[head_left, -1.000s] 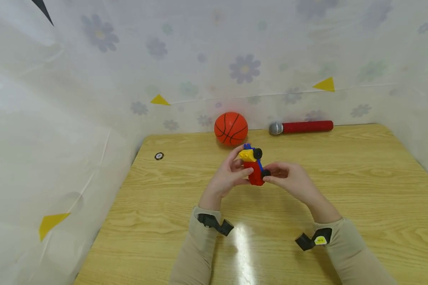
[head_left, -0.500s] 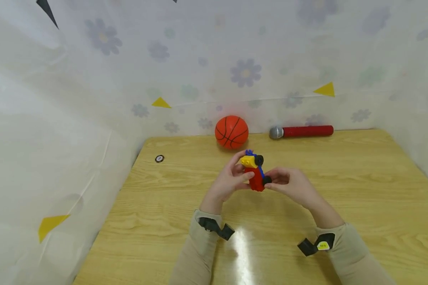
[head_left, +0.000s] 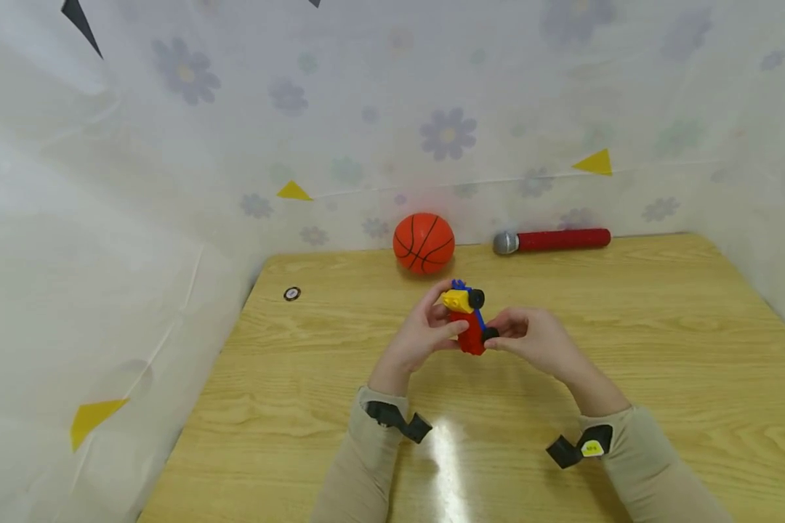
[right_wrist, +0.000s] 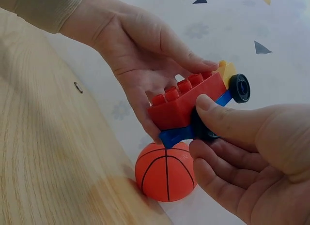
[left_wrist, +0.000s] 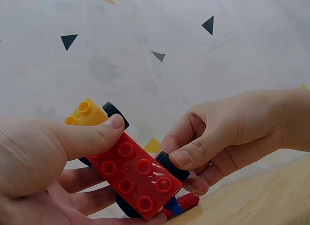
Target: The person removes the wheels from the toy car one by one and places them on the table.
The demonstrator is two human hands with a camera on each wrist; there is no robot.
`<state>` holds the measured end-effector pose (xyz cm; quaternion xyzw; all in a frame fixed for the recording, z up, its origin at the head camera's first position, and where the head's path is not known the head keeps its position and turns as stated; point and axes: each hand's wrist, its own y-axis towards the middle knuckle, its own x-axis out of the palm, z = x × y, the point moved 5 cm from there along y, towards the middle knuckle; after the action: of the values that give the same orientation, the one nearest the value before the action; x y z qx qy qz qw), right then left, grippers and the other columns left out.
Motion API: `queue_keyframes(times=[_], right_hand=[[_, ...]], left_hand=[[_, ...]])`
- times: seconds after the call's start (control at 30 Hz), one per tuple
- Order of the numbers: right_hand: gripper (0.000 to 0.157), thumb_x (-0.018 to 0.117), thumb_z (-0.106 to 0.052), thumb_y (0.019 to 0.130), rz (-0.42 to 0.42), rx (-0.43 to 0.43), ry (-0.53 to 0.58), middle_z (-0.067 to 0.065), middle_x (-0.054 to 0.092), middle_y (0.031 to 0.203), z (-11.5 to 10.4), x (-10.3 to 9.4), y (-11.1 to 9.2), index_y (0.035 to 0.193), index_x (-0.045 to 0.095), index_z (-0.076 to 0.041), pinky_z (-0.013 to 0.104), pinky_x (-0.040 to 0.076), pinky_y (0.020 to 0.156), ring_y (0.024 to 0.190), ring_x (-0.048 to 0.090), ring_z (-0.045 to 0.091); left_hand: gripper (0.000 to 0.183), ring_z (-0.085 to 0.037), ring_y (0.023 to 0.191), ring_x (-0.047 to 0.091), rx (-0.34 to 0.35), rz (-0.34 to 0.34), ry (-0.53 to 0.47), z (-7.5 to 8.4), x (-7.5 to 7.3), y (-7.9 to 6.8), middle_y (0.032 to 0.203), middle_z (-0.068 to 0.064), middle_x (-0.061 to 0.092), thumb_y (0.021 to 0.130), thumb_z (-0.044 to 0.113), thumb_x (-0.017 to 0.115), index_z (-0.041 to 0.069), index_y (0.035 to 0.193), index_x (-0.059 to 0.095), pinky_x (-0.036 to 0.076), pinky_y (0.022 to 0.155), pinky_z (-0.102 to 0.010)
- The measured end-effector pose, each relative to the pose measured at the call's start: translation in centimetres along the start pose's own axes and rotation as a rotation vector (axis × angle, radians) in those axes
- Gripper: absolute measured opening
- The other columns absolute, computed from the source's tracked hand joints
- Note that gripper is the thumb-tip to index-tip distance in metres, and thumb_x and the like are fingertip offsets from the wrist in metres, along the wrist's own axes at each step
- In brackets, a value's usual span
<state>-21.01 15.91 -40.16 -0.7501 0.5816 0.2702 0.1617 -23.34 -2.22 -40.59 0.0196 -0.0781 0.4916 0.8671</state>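
A toy car built of blocks (left_wrist: 135,169) is held up over the table between both hands. It has a red studded brick (right_wrist: 181,106), a yellow brick (head_left: 457,301), a blue base (right_wrist: 179,136) and black wheels. My left hand (head_left: 419,338) grips the body, its thumb across the studded side and its fingers behind. With thumb and fingers, my right hand (head_left: 538,340) pinches one black wheel (left_wrist: 172,166) at the car's lower end. Another black wheel (right_wrist: 240,88) shows beside the yellow brick. The far-side wheels are partly hidden by the left hand in the left wrist view.
An orange basketball (head_left: 424,243) rests at the table's back edge, behind the hands. To its right lies a toy microphone (head_left: 552,240) with a red handle. A small round black-and-white disc (head_left: 291,293) lies at the back left of the wooden table (head_left: 268,407). Flower-patterned sheeting (head_left: 366,109) encloses the table.
The head view has tilted slightly, so everything sits a little lower in it. Both hands keep their hold on the toy car, with almost no movement otherwise.
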Motion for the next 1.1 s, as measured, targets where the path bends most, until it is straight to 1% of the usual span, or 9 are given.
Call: queue_keyframes(times=[0.23, 0.43, 0.67, 0.87, 0.97, 1.03, 1.1], right_hand=[[0.026, 0.080, -0.019, 0.084, 0.046, -0.010, -0.032, 0.007, 0.073, 0.087, -0.4, 0.2, -0.2, 0.102, 0.074, -0.001, 0.020, 0.055, 0.066, 0.077, 0.067, 0.015], [0.026, 0.081, -0.020, 0.083, 0.077, -0.001, -0.055, 0.007, 0.074, 0.088, -0.8, 0.1, -0.4, 0.102, 0.074, -0.002, 0.020, 0.055, 0.066, 0.077, 0.068, 0.016], [0.027, 0.081, -0.020, 0.083, 0.084, 0.025, -0.070, 0.009, 0.073, 0.089, -1.1, -0.1, -0.6, 0.101, 0.074, -0.001, 0.022, 0.055, 0.066, 0.078, 0.067, 0.017], [0.026, 0.081, -0.020, 0.083, 0.104, 0.012, -0.098, 0.008, 0.074, 0.087, -1.1, -0.1, -0.6, 0.100, 0.075, -0.002, 0.023, 0.055, 0.065, 0.077, 0.068, 0.017], [0.021, 0.082, -0.019, 0.082, 0.149, 0.004, -0.120, 0.007, 0.073, 0.083, -1.1, -0.4, -0.8, 0.093, 0.074, -0.003, 0.021, 0.053, 0.062, 0.073, 0.066, 0.015], [0.019, 0.083, -0.018, 0.081, 0.188, 0.002, -0.122, 0.007, 0.072, 0.081, -1.2, -0.8, -1.0, 0.089, 0.074, -0.004, 0.021, 0.051, 0.059, 0.071, 0.064, 0.015], [0.017, 0.083, -0.017, 0.080, 0.225, 0.008, -0.106, 0.008, 0.073, 0.080, -1.2, -1.4, -1.2, 0.086, 0.073, -0.004, 0.020, 0.051, 0.057, 0.069, 0.064, 0.016]], left_hand=[[0.066, -0.028, 0.114, 0.063, -0.005, 0.033, 0.024, -0.1, -0.1, 0.0, 0.136, -0.028, 0.055, 0.096, -0.004, 0.057, 0.021, 0.153, 0.033, 0.059, 0.085, -0.050], [0.067, -0.029, 0.116, 0.063, -0.005, 0.061, 0.018, -0.3, -0.2, 0.2, 0.135, -0.026, 0.058, 0.095, -0.003, 0.060, 0.023, 0.152, 0.036, 0.059, 0.084, -0.050], [0.068, -0.034, 0.120, 0.062, 0.013, 0.057, -0.001, -0.2, -0.1, 0.5, 0.134, -0.027, 0.058, 0.095, -0.005, 0.060, 0.021, 0.153, 0.036, 0.059, 0.082, -0.051], [0.069, -0.034, 0.118, 0.062, 0.009, 0.067, -0.013, -0.4, -0.1, 0.6, 0.134, -0.028, 0.058, 0.094, -0.006, 0.060, 0.022, 0.152, 0.037, 0.058, 0.082, -0.052], [0.068, -0.032, 0.115, 0.064, 0.011, 0.117, 0.000, -0.5, -0.4, 0.5, 0.132, -0.027, 0.060, 0.093, -0.005, 0.063, 0.020, 0.152, 0.038, 0.059, 0.081, -0.051], [0.067, -0.032, 0.114, 0.064, 0.011, 0.156, -0.030, -0.5, -0.7, 0.4, 0.131, -0.027, 0.061, 0.093, -0.006, 0.063, 0.017, 0.151, 0.039, 0.059, 0.080, -0.052], [0.067, -0.033, 0.115, 0.064, 0.019, 0.179, -0.059, -0.3, -0.9, 0.2, 0.131, -0.028, 0.060, 0.092, -0.007, 0.063, 0.017, 0.151, 0.039, 0.059, 0.079, -0.053]])
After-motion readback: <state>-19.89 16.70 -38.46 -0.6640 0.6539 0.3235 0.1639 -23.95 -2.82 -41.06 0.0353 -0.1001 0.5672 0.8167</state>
